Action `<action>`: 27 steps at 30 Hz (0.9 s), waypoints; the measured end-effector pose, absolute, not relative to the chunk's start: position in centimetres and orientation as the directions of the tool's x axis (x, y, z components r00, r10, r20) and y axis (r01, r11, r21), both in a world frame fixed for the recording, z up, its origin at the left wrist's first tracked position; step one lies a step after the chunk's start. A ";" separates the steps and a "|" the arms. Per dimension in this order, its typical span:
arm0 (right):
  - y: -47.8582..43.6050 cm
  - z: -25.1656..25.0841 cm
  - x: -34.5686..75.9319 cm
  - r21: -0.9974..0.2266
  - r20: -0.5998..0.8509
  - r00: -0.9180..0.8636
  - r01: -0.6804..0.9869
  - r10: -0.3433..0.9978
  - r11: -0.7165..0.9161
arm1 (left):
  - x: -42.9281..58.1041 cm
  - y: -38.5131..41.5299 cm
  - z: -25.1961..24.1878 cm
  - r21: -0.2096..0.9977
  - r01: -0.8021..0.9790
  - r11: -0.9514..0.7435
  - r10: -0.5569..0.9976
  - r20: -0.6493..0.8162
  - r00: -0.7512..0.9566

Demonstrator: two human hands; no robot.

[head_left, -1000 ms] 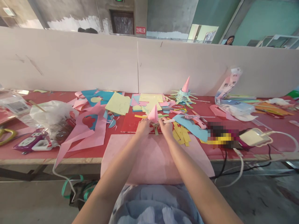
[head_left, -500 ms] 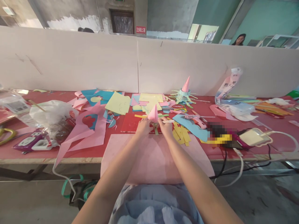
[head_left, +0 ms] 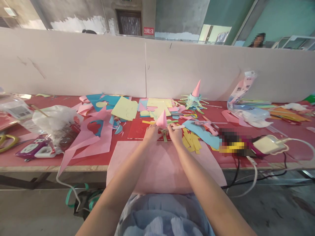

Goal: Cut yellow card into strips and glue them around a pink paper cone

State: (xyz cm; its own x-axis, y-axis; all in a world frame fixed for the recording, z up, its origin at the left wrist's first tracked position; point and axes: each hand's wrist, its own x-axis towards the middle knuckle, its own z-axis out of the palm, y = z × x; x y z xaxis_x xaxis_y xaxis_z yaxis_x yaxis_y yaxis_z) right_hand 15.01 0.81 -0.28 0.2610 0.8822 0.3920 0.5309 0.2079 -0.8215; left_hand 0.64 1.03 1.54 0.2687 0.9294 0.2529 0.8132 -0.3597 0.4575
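Observation:
A small paper model with a pink cone [head_left: 161, 120] on top and green and yellow strips round its base stands over a red board [head_left: 137, 129]. My left hand [head_left: 150, 132] is closed on its left side, fingertips partly hidden. On the right, my right hand [head_left: 175, 132] has its fingers closed at the model's strips, with a pale stick [head_left: 178, 127] across them. Yellow paper strips [head_left: 192, 141] lie just right of that hand. Farther back stands a similar model [head_left: 194, 98] with a pink cone and a light blue ring.
Cut coloured paper [head_left: 124, 109] covers the back and left. A pink glue gun [head_left: 209, 127] rests on blue paper at right. Cables and a white charger [head_left: 264, 144] lie farther right. Plastic bags [head_left: 55, 121] and yellow-handled scissors [head_left: 8, 142] are at left. A pale partition [head_left: 98, 65] stands behind.
Both hands stay at the model with almost no movement. The view has shifted very slightly. Behind the partition, the person at the right has moved a little to the right.

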 end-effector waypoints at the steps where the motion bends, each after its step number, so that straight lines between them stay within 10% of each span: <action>1: 0.8 -0.2 15.0 -0.816 0.406 0.267 0.537 0.874 0.215 | 0.6 1.0 1.5 0.458 0.813 -0.358 0.930 0.250 0.268; 27: 0.5 0.1 15.1 -0.857 0.374 0.272 0.467 0.887 0.218 | 0.5 0.6 1.7 0.474 0.777 -0.415 0.896 0.364 0.256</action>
